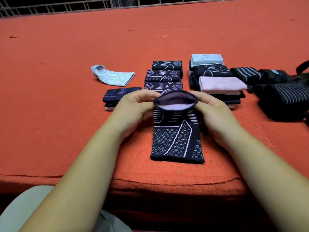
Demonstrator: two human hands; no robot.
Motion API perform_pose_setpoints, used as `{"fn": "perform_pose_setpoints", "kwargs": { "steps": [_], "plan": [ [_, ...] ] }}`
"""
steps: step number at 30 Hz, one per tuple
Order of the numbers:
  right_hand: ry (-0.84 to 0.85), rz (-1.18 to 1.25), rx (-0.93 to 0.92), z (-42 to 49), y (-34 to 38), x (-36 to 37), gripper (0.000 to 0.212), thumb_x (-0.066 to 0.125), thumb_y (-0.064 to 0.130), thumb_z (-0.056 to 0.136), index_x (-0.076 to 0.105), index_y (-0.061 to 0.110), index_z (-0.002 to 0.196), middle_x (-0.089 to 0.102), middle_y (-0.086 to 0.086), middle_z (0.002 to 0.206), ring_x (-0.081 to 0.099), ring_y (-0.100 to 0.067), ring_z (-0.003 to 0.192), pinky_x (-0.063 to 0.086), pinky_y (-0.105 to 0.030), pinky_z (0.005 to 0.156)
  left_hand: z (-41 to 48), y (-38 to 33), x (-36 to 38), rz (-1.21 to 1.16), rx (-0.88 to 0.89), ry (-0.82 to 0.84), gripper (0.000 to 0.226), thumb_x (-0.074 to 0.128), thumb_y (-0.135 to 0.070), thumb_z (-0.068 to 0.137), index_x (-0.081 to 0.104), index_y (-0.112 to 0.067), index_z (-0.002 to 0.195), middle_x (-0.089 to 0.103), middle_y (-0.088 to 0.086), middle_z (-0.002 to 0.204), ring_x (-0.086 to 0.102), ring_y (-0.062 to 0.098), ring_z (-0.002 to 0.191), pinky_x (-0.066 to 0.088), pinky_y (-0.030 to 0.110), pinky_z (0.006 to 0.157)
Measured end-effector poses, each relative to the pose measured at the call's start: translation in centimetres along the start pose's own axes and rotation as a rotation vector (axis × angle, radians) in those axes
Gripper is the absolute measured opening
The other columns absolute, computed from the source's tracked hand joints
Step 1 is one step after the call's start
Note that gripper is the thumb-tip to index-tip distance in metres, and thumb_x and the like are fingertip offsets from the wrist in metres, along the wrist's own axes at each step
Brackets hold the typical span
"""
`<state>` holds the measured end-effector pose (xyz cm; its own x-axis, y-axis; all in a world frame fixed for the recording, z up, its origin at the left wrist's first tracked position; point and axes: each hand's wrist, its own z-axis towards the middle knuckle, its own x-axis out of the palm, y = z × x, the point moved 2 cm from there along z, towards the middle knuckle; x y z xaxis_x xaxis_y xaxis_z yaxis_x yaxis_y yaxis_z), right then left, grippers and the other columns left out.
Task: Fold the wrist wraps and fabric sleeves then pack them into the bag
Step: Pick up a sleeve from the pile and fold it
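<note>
One orange tabletop (58, 114), wire grating (50, 7) beyond

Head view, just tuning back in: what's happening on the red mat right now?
A person holds up the open end of a dark patterned sleeve, the left hand and right hand each pinching one side of its rim. The rest of it lies flat on the red mat. Behind it sit stacks of folded sleeves. One light blue sleeve lies unfolded at the left, and black striped wrist wraps sit at the right.
</note>
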<state>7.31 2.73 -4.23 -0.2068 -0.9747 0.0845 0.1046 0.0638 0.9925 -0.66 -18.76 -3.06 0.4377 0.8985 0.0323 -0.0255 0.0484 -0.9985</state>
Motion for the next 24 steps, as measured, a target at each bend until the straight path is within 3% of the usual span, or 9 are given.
{"fn": "perform_pose_setpoints", "kwargs": {
  "steps": [2, 4, 8, 12, 15, 17, 20, 22, 24],
  "plan": [
    [-0.03, -0.045, 0.024, 0.1, -0.2, -0.2, 0.043, 0.051, -0.002, 0.094, 0.083, 0.022, 0.109, 0.078, -0.01, 0.088, 0.061, -0.023, 0.061, 0.047, -0.028, 0.056, 0.2, 0.2, -0.1, 0.036, -0.009, -0.018, 0.034, 0.06, 0.007, 0.083, 0.08, -0.011, 0.103, 0.07, 0.034, 0.115, 0.059, 0.034, 0.098, 0.043, 0.052, 0.101],
    [-0.05, -0.045, 0.055, 0.3, -0.4, -0.3, 0.043, 0.047, 0.0, 0.092, 0.083, 0.021, 0.102, 0.068, -0.019, 0.084, 0.042, -0.026, 0.059, 0.032, -0.026, 0.051, 0.2, 0.1, -0.2, 0.072, -0.021, -0.026, 0.037, 0.056, 0.002, 0.081, 0.081, -0.013, 0.103, 0.068, 0.028, 0.106, 0.052, 0.03, 0.09, 0.039, 0.047, 0.086],
    [0.032, 0.151, 0.112, 0.2, 0.2, 0.1, 0.028, 0.053, 0.017, 0.083, 0.078, 0.015, 0.095, 0.073, -0.012, 0.091, 0.06, -0.026, 0.066, 0.048, -0.024, 0.056, -0.4, -0.7, 0.4, 0.056, 0.01, -0.092, 0.038, 0.044, 0.012, 0.088, 0.078, -0.005, 0.091, 0.079, 0.009, 0.117, 0.053, 0.003, 0.053, 0.04, 0.016, 0.055],
    [0.081, 0.026, 0.064, -0.2, 0.0, 0.1, 0.002, 0.073, 0.026, 0.092, 0.072, 0.025, 0.092, 0.069, -0.003, 0.088, 0.058, -0.017, 0.065, 0.043, -0.025, 0.054, -0.1, -0.6, 0.5, -0.006, 0.026, -0.053, 0.026, 0.051, -0.002, 0.084, 0.074, -0.014, 0.08, 0.078, 0.01, 0.119, 0.057, 0.013, 0.067, 0.043, 0.029, 0.066],
    [0.081, -0.073, -0.022, -0.3, -0.3, -0.1, 0.02, 0.073, 0.005, 0.095, 0.068, 0.024, 0.093, 0.064, 0.002, 0.082, 0.051, -0.007, 0.057, 0.038, -0.02, 0.047, 0.0, -0.2, 0.4, -0.082, 0.004, 0.018, 0.013, 0.071, -0.011, 0.091, 0.069, -0.018, 0.103, 0.073, 0.01, 0.117, 0.07, 0.024, 0.095, 0.058, 0.037, 0.077],
    [0.102, -0.087, -0.077, -0.5, -0.1, 0.0, 0.026, 0.07, -0.005, 0.094, 0.064, 0.02, 0.098, 0.063, 0.004, 0.083, 0.05, 0.001, 0.051, 0.038, -0.011, 0.045, -0.1, 0.2, 0.5, -0.031, -0.049, 0.055, 0.034, 0.08, -0.015, 0.092, 0.062, -0.014, 0.121, 0.073, 0.009, 0.11, 0.072, 0.025, 0.092, 0.06, 0.038, 0.069],
    [0.15, -0.078, -0.125, -0.5, -0.1, 0.1, 0.036, 0.068, -0.012, 0.092, 0.061, 0.021, 0.105, 0.069, 0.002, 0.095, 0.06, -0.002, 0.07, 0.05, -0.016, 0.062, -0.3, 0.7, 0.9, 0.064, -0.127, 0.122, 0.053, 0.083, -0.011, 0.09, 0.056, -0.011, 0.135, 0.077, 0.007, 0.119, 0.075, 0.027, 0.109, 0.063, 0.048, 0.086],
    [0.155, -0.074, -0.139, -0.4, -0.2, 0.0, 0.046, 0.067, -0.015, 0.091, 0.06, 0.023, 0.117, 0.072, -0.004, 0.105, 0.065, -0.014, 0.09, 0.056, -0.029, 0.079, -0.5, 0.7, 1.0, 0.096, -0.136, 0.164, 0.055, 0.083, -0.006, 0.089, 0.056, -0.01, 0.136, 0.077, 0.007, 0.124, 0.075, 0.024, 0.112, 0.064, 0.042, 0.081],
    [0.153, -0.02, -0.107, -0.2, -0.5, 0.0, 0.056, 0.064, -0.018, 0.092, 0.053, 0.02, 0.132, 0.075, -0.011, 0.114, 0.07, -0.021, 0.098, 0.059, -0.037, 0.084, -0.4, 0.6, 0.9, 0.126, -0.11, 0.163, 0.054, 0.082, 0.0, 0.087, 0.058, -0.008, 0.134, 0.077, 0.008, 0.121, 0.076, 0.02, 0.105, 0.061, 0.032, 0.071]
  ]
}}
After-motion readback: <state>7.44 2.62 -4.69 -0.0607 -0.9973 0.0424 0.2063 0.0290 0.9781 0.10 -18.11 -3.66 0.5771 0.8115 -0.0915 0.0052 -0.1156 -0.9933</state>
